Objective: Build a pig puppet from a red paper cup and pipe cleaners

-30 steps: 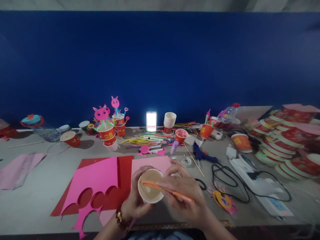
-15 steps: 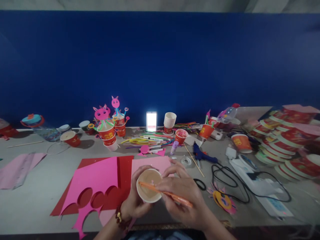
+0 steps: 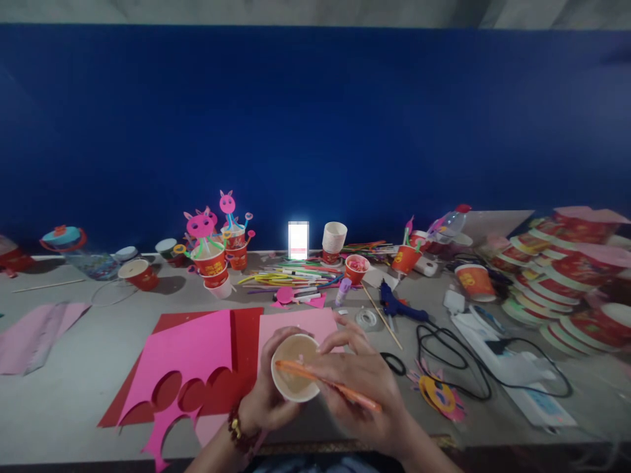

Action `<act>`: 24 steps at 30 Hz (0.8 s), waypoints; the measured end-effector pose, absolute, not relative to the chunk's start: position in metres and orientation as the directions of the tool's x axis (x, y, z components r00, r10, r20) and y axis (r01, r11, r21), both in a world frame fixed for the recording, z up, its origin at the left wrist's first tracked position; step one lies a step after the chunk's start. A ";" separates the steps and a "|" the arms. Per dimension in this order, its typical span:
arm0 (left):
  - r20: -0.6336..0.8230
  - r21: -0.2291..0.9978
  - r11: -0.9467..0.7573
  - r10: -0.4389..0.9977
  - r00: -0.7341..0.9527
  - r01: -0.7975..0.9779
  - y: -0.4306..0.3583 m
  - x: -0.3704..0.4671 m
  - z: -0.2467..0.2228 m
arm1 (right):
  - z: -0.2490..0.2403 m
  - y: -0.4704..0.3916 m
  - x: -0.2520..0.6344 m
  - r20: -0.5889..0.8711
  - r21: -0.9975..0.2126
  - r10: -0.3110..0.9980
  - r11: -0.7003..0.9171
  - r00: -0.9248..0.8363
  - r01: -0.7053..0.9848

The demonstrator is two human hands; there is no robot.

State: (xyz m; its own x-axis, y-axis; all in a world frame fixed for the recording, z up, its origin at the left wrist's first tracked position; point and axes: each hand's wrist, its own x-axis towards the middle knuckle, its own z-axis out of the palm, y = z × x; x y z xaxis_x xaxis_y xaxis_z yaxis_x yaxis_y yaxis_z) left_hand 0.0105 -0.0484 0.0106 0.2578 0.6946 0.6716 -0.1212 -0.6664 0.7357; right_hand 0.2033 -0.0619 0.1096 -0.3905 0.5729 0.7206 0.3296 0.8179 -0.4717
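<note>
My left hand [image 3: 266, 387] is wrapped around a paper cup [image 3: 296, 346], its open mouth tilted up toward me. In my right hand [image 3: 369, 387] is a slim orange pen-like tool [image 3: 352, 393], lying slantwise across the cup's mouth with its far end over the inside. Whether that end touches the cup wall, I cannot tell. A small pale pink bit shows inside the cup near the tool. Under and beside the hands lie a light pink sheet [image 3: 296, 319], a bright pink sheet with round cut-outs [image 3: 197, 348] and a red sheet [image 3: 249, 368].
Pink figures on cups [image 3: 201, 225] stand at the back left. Behind the hands lie colourful sticks [image 3: 276, 274] and a glue stick [image 3: 344, 292]. To the right are a blue glue gun [image 3: 399, 303], its black cable, a power strip [image 3: 527, 394] and stacked cups [image 3: 557, 282].
The cup and the orange tool have shifted very slightly; both hands keep their hold. Everything else on the table is unchanged.
</note>
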 end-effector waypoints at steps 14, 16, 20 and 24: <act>0.628 0.776 -0.584 0.749 0.212 -0.238 -0.048 0.009 0.000 | 0.100 -0.058 0.205 0.653 -0.584 0.632 0.771 -0.418 0.253; 0.614 0.787 -0.567 0.759 0.219 -0.243 -0.048 0.009 0.002 | 0.098 -0.057 0.205 0.653 -0.591 0.636 0.767 -0.411 0.249; 0.607 0.794 -0.561 0.757 0.244 -0.236 -0.047 0.008 0.005 | 0.101 -0.057 0.205 0.630 -0.630 0.664 0.740 -0.402 0.235; 0.638 0.770 -0.589 0.721 0.271 -0.245 -0.045 0.007 0.004 | 0.105 -0.057 0.205 0.583 -0.689 0.696 0.697 -0.420 0.199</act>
